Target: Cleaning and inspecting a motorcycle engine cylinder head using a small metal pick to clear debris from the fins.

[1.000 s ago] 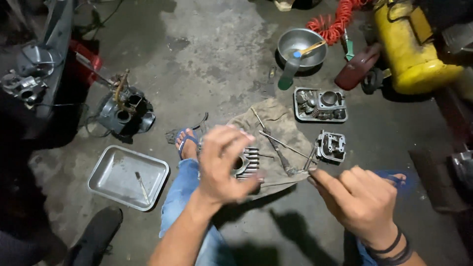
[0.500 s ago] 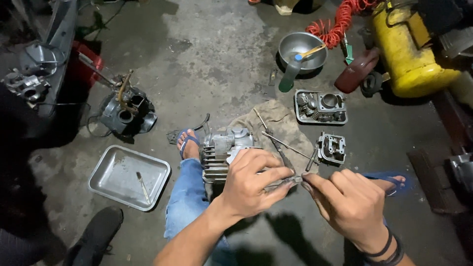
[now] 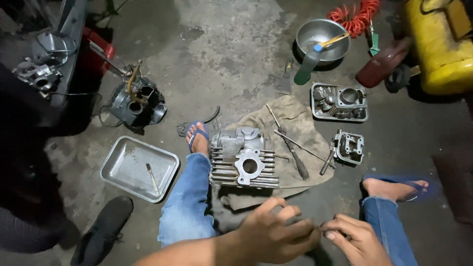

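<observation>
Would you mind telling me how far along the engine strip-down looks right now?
Done: the finned cylinder head lies off the engine on the rag, and more parts sit in a small tray, with a smaller casting beside it. In hand: the left hand and right hand meet fingertip to fingertip over something too small to identify. Left: the screwdriver and larger tray lie untouched.

The scene is dimly lit, with the brightest patch cast on the concrete floor (image 3: 231, 44) at the upper middle. The left edge and lower corners are lost in deep shadow. Dull glare is caught on the metal bowl (image 3: 320, 37) and the steel tray (image 3: 123, 162). The finned engine cylinder (image 3: 244, 160) is rendered sharply, while the left hand (image 3: 276, 236) and right hand (image 3: 357, 241) are slightly blurred. Mild wide-angle stretching is seen at the edges.
</observation>
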